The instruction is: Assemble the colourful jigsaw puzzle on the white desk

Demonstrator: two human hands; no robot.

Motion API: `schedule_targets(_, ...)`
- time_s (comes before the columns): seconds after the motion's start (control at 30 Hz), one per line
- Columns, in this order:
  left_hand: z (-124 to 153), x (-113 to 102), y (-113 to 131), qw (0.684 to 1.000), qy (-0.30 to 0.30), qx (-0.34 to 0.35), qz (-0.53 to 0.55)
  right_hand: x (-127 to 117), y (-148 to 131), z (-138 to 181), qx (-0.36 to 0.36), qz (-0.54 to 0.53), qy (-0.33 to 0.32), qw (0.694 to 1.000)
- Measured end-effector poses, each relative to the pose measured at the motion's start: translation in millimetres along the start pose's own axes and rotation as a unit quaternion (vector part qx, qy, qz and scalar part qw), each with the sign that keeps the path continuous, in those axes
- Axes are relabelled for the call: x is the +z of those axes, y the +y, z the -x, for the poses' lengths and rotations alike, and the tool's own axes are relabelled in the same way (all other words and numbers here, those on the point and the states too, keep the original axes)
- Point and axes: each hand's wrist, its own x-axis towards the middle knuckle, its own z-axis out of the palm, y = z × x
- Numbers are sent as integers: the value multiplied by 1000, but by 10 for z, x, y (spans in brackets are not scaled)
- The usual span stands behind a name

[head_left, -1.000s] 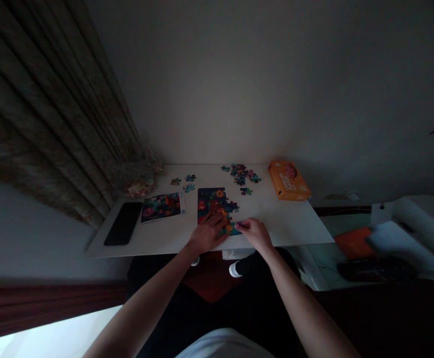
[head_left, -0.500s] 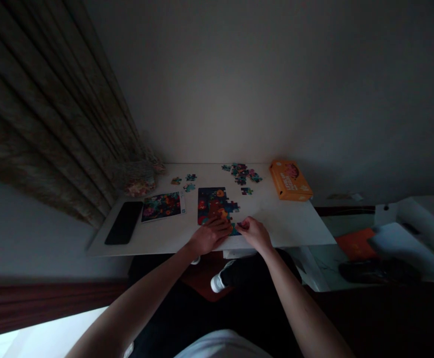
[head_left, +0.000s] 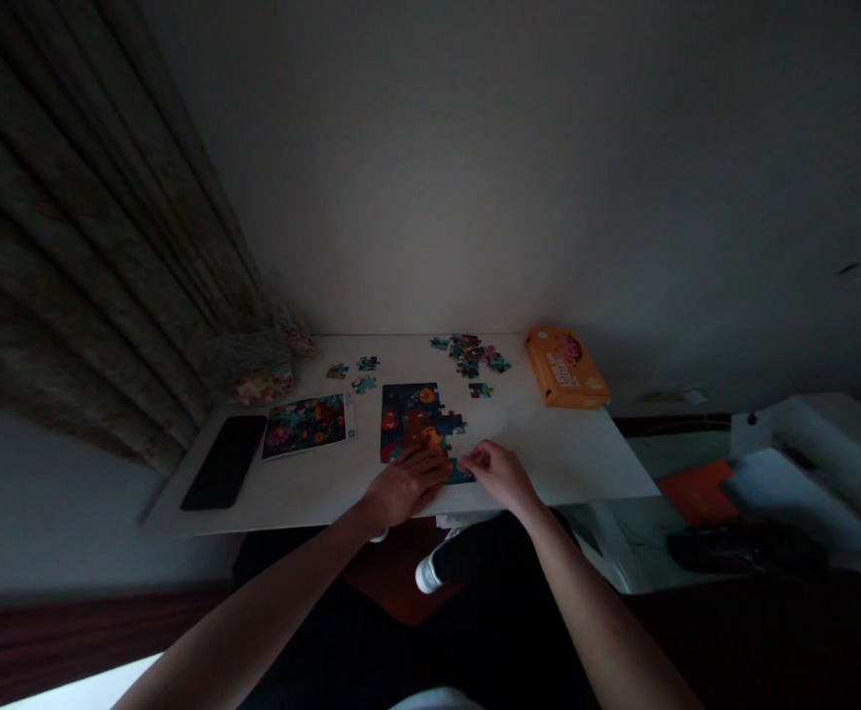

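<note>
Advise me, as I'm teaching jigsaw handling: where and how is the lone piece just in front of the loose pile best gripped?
Pinch the lone piece lightly by its left and right edges, probably from above and the near right: it lies flat, apart from the loose pile and joined section, with bare tabletop on that side.

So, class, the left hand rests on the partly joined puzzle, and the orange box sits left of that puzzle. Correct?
Wrong side: the head view shows the orange box right of the partly joined puzzle. The left hand does rest on it.
</note>
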Motion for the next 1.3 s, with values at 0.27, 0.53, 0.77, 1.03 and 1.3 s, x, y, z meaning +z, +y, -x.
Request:
schedule_targets(0.27,-2,-38,13,1000,7,-19,7,-363,219,-966,-56,60,117,990)
schedule_targets(0.53,-12,33,-16,994,34,-99,-21,-478,399,-1592,-137,44,1,990)
schedule_targets(0.77,-6,50,-15,993,32,-109,-25,-448,560,-1697,-119,24,-1,993)
schedule_targets(1.03,-22,38,-17,992,21,-123,-20,-445,665,-1623,-93,26,32,995)
schedule_targets(1.3,-73,-83,-30,992,-12,-117,-39,-328,918,-1182,-83,6,151,985)
